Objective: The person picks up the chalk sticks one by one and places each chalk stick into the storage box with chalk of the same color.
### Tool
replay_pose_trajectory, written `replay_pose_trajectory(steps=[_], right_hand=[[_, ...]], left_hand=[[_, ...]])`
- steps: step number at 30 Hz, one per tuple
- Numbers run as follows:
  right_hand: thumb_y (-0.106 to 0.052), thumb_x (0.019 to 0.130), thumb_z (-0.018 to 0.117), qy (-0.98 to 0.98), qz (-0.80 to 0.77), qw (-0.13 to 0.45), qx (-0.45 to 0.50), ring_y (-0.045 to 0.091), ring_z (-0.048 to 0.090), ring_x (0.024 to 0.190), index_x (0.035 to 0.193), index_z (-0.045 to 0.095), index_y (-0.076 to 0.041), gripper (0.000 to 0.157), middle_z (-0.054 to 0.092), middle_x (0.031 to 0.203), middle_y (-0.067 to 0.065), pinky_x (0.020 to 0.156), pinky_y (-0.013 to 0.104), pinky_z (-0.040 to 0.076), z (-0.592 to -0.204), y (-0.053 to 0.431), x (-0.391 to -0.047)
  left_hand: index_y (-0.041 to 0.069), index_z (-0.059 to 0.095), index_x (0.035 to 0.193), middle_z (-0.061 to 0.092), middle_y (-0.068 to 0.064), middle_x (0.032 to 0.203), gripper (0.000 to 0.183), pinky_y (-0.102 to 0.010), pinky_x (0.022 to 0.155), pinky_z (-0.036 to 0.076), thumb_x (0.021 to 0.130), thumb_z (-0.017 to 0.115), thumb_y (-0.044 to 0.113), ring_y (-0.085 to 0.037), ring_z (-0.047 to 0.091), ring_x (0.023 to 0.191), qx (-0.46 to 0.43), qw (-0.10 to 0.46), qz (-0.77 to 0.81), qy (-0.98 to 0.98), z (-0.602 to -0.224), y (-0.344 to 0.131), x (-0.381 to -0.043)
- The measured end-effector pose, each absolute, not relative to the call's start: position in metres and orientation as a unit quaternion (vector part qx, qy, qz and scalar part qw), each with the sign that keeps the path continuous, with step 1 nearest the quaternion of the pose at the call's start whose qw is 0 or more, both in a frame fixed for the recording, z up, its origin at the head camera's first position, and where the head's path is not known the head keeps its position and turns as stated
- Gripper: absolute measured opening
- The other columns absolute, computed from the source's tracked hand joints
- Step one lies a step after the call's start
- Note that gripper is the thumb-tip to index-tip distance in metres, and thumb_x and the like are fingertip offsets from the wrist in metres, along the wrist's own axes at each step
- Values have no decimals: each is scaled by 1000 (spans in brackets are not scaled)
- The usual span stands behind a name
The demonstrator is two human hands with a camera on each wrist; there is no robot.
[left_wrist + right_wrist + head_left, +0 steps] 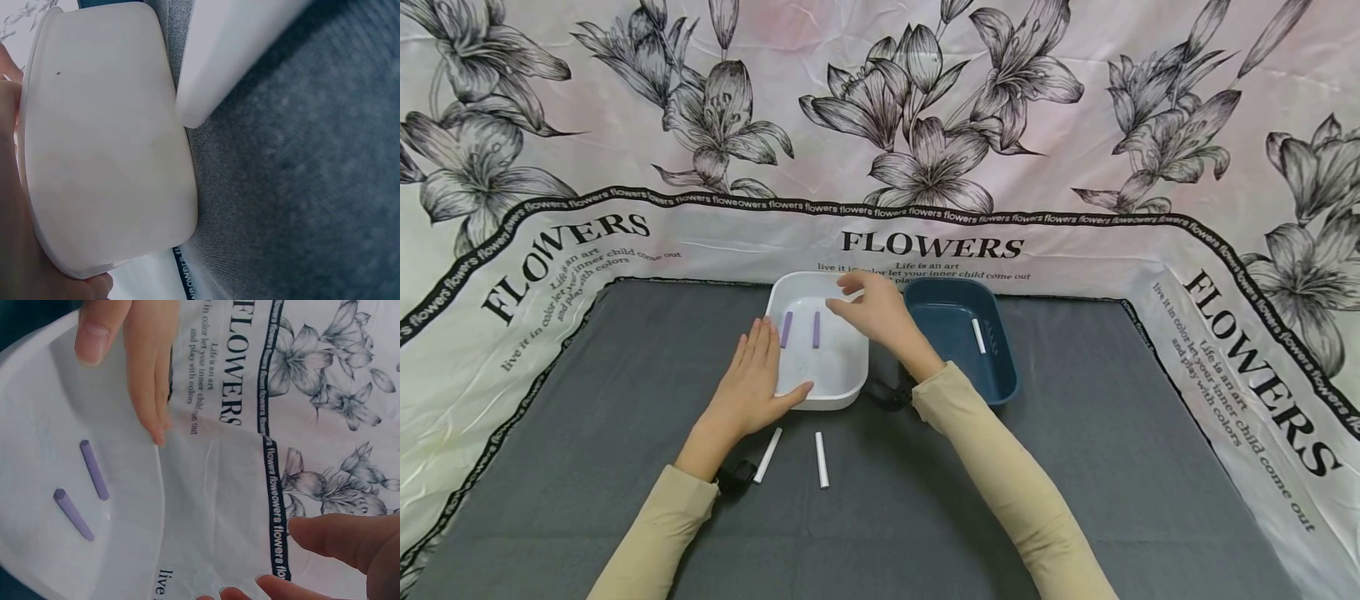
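A white plastic tub point(823, 379) stands on the grey cloth, with two purple chalk sticks point(816, 330) lying inside. My left hand point(748, 383) rests along its left rim, fingers straight, thumb reaching over the near rim. In the left wrist view, the tub's outer wall point(112, 137) fills the left side. Over the tub's far right corner hovers my right hand point(880, 312), thumb and fingers apart with nothing between them. The right wrist view has both purple sticks point(94, 470) on the tub floor, away from the right hand's thumb point(331, 540).
A dark blue tub point(1011, 375) stands right of the white one, a white chalk stick point(978, 336) inside. Two more white sticks lie on the cloth in front: one point(768, 455) by my left wrist, another point(822, 460) farther right. Flower-printed fabric point(925, 250) hangs behind.
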State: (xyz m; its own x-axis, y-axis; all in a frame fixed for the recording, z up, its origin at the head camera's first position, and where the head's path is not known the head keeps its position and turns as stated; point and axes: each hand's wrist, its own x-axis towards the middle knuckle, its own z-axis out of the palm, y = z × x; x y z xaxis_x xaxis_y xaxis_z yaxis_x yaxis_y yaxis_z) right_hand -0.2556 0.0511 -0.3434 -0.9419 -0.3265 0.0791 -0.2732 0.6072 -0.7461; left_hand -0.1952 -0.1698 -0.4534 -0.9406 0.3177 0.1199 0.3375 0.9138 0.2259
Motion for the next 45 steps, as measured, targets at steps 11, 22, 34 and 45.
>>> replay_pose_trajectory(steps=[11,22,34,45], right_hand=[[-28,93,69,891,-418,23,-175,24,65,106,128,65,-9,40,65,124,9,81,39,56,-334,83,-235],[-29,92,71,874,-451,12,-178,21,66,106,124,66,-14,36,65,124,5,83,42,55,-326,128,-220],[-26,95,69,833,-509,11,-216,19,61,114,130,64,-14,37,65,127,6,93,41,51,-333,186,-204],[-6,95,66,766,-602,8,-226,25,64,114,129,59,5,37,64,125,19,93,33,53,-360,239,-191]], left_hand=[[-12,7,153,-3,-26,163,108,-51,121,3,92,49,67,-36,-6,151,-170,35,-132,-976,-453,-169,-195],[-12,8,153,-3,-27,162,108,-50,121,3,91,50,66,-37,-5,151,-175,42,-134,-975,-454,-171,-196],[-12,5,153,-3,-27,162,109,-51,121,3,92,50,66,-36,-6,151,-175,41,-143,-973,-453,-171,-195],[-12,6,153,-3,-27,162,109,-51,120,3,92,50,66,-37,-5,151,-173,39,-146,-973,-453,-172,-195]])
